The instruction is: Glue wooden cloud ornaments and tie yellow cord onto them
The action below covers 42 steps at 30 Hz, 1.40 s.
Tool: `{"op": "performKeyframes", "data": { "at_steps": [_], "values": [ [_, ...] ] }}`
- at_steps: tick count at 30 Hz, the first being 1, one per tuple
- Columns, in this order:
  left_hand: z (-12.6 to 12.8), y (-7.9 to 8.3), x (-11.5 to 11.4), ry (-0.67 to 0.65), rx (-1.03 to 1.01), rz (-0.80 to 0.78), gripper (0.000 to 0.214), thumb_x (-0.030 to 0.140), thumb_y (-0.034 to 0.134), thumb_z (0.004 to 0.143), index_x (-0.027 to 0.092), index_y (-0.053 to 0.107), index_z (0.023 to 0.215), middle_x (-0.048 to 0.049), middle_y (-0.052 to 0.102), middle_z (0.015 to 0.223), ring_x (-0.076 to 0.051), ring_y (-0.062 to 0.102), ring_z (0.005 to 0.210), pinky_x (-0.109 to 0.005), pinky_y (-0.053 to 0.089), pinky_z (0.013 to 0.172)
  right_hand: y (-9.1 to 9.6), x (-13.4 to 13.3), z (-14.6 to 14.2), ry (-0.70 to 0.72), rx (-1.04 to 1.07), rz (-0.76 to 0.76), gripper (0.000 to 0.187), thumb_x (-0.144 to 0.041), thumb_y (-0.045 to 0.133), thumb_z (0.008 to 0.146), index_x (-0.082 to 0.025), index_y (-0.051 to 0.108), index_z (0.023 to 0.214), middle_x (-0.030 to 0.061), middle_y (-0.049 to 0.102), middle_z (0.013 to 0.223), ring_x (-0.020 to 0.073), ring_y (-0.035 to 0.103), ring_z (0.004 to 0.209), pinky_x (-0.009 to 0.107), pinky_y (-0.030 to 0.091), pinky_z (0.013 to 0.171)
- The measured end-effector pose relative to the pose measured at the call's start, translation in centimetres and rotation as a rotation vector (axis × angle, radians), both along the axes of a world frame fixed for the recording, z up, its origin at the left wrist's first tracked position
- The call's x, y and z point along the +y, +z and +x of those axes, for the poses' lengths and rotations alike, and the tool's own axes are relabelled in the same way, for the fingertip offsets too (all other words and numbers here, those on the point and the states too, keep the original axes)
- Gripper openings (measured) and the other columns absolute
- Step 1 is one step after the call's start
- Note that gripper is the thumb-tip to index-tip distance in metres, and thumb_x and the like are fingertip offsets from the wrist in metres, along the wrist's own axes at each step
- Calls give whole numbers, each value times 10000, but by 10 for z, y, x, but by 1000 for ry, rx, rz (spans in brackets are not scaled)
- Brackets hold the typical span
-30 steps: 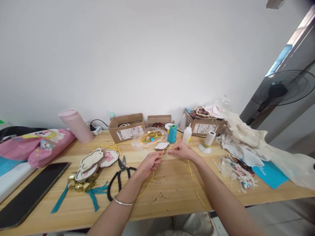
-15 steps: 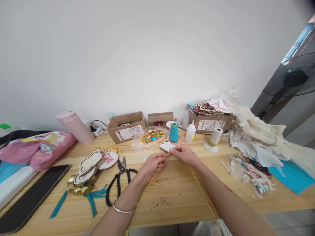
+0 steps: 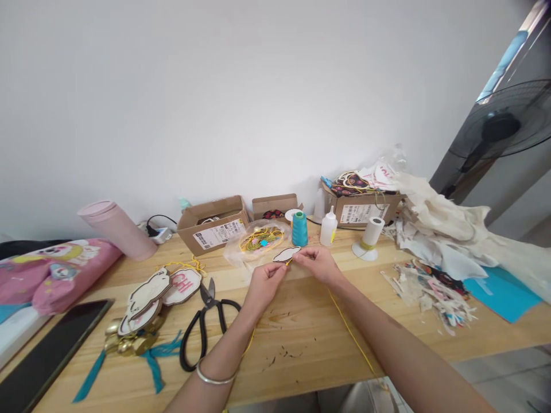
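Cloud-shaped plaque [image 3: 286, 254]: white-faced with a brown edge, tilted just beyond the fingers, over the middle of the wooden table [image 3: 327, 350]; whether it touches the wood I cannot tell

Left hand [image 3: 264, 284]: thumb and index finger pinched on the yellow cord [image 3: 352, 335] at the plaque's near edge; a slack pinch could let the cord slip

Right hand [image 3: 317, 267]: fingers and thumb closed on the cord at the plaque's right end; whether they also grip the plaque is hidden, and if not, a hard tug could swing it round

Cord lengths: 1 beside the left forearm [image 3: 230, 347], 1 from under the right hand to the table's near edge; a snag there could jerk the plaque askew

Black-handled scissors [image 3: 210, 310]: lying just beside the left forearm, handles spread; an elbow shift could knock them or catch the cord

Teal thread cone [image 3: 299, 230] and squeeze bottle [image 3: 328, 229]: both upright beyond the hands; a wide reach could tip either

Plastic bag [image 3: 235, 252]: near the plaque, holding tangled cords [image 3: 262, 240]; a stray end could snarl with them
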<state>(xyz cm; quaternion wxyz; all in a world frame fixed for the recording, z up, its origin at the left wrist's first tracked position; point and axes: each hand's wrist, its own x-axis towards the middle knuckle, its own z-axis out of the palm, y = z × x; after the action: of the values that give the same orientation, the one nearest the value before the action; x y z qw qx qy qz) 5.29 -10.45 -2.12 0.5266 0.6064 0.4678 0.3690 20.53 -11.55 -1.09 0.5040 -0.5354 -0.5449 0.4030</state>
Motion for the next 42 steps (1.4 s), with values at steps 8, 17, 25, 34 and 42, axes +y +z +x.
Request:
{"op": "performKeyframes", "data": {
  "at_steps": [8, 17, 25, 34, 42],
  "values": [
    [0, -4, 3, 26, -22, 76, 277, 369, 579, 683, 146, 693, 802, -32, 681, 708, -171, 578, 672, -251, 417, 620, -2, -3, -1, 177, -57, 148, 230, -338, 557, 697, -133, 659, 676, 6, 589, 622, 102, 477, 575, 218, 349, 536],
    [1, -6, 2, -28, -54, 73, 228, 332, 584, 683, 152, 686, 778, -29, 671, 706, -147, 556, 623, -228, 394, 580, 5, -6, 3, 290, 273, -58, 222, -302, 483, 730, -137, 600, 821, -74, 350, 462, 44, 224, 409, 192, 148, 411],
    [2, 1, -3, -66, -247, -56, 247, 345, 586, 676, 136, 664, 780, 62, 407, 403, -60, 351, 393, -169, 257, 401, -1, -10, -3, 421, -65, 92, 184, -157, 485, 655, -119, 657, 710, -4, 533, 597, 63, 358, 503, 198, 259, 477],
    [0, 2, 0, -120, -488, -370, 267, 345, 655, 641, 109, 595, 752, 123, 168, 411, -12, 89, 360, -161, 46, 352, -8, -7, 1, 418, -135, 53, 222, -120, 443, 592, -109, 658, 648, -44, 430, 472, 49, 290, 443, 188, 213, 429],
    [0, 3, -1, -96, -470, -326, 250, 345, 647, 647, 132, 523, 687, 120, 174, 439, -10, 105, 367, -157, 50, 357, 2, -10, 1, 397, 62, 24, 151, -211, 506, 652, -131, 632, 673, -48, 425, 471, 51, 300, 443, 190, 216, 429]
  ]
}}
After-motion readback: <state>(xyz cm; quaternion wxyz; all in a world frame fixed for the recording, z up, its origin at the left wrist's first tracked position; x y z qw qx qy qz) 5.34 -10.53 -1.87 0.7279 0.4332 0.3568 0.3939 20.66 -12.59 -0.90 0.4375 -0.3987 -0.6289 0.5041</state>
